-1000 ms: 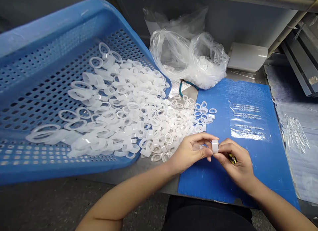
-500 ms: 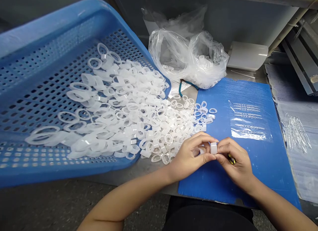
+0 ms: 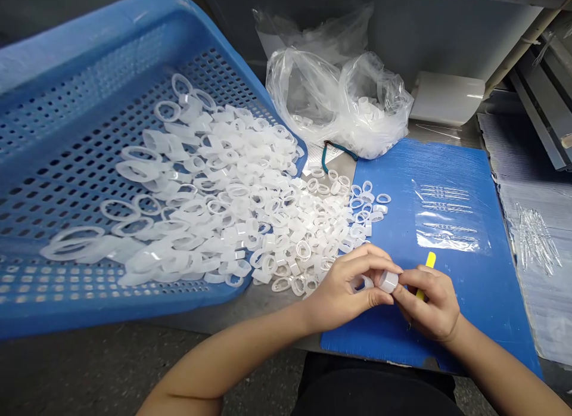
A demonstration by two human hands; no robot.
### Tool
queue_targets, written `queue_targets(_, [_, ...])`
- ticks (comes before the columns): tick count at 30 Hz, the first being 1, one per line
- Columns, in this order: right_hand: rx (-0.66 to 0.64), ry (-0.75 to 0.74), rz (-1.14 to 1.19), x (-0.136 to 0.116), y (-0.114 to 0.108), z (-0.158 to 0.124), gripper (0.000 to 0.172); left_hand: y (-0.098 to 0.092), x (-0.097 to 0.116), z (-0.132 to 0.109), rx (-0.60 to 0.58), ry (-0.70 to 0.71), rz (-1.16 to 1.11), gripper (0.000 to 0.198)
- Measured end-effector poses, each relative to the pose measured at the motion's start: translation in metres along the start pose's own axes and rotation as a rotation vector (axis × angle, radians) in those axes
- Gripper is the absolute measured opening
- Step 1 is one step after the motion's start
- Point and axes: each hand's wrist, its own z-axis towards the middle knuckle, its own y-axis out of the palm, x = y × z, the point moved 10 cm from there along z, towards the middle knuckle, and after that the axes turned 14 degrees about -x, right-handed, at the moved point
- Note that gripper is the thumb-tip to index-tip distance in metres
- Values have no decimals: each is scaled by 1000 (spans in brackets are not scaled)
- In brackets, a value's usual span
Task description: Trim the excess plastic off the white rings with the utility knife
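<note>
Wearing dark clothing (image 3: pixel 375 398), and reaching forward with bare forearms past the near edge of a grey bench (image 3: pixel 268 309). Pinching a small white ring (image 3: pixel 388 282) just above the near part of a blue board (image 3: pixel 487 309), with thumb and fingertips of the left hand (image 3: pixel 346 291) closed on one side and thumb and forefinger of the right hand (image 3: pixel 431 303) closed on the other. Holding that ring tilted, outer band partly turned upward. Cradling a second ring (image 3: pixel 367 281) within the curl of the left fingers, partly hidden. Also gripping a slim yellow tool (image 3: pixel 430 260) among the bent right fingers, one bright end poking out above; cannot tell the shape of the rest, covered by the hand. Just left of the left hand, can see a heap of loose white rings (image 3: pixel 290 231) spread across bench and board edge and on into a tilted, perforated blue basket (image 3: pixel 134 312). Beyond the right hand, can see a clear packet (image 3: pixel 440 243) of thin rods flat on the board, and farther right, a pile of clear rods (image 3: pixel 536 240) on a ridged sheet (image 3: pixel 552 320). Farther back, can make out a green-handled tool (image 3: pixel 344 149) on printed paper (image 3: pixel 316 157), right beside a clear plastic bag (image 3: pixel 379 130) of white pieces, then a curled white sheet (image 3: pixel 447 100) near the grey wall (image 3: pixel 429 34).
</note>
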Motion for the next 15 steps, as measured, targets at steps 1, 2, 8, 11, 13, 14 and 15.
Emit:
queue_targets(1, [3,-20,-15,-2,-1,0,27,0,2,0,4,8,27,26])
queue_targets(2, [5,-32,-15,-2,-2,0,26,0,4,-1,7,20,51,24])
queue_targets(8, [-5,-27,21,3,1,-7,20,0,-8,0,7,-24,-150,27])
queue_targets(11, [34,70,143,14,-3,-9,26,8,-25,1,-3,-92,-522,34])
queue_targets(13, [67,148,214,22,-5,-11,26,15,-29,3,-18,-88,-705,34])
queue_targets(14, [82,194,236,25,-5,-14,24,17,-29,4,-26,-84,-771,33])
queue_targets(15, [90,246,254,30,-5,-17,21,19,-30,5,-31,-86,-822,31])
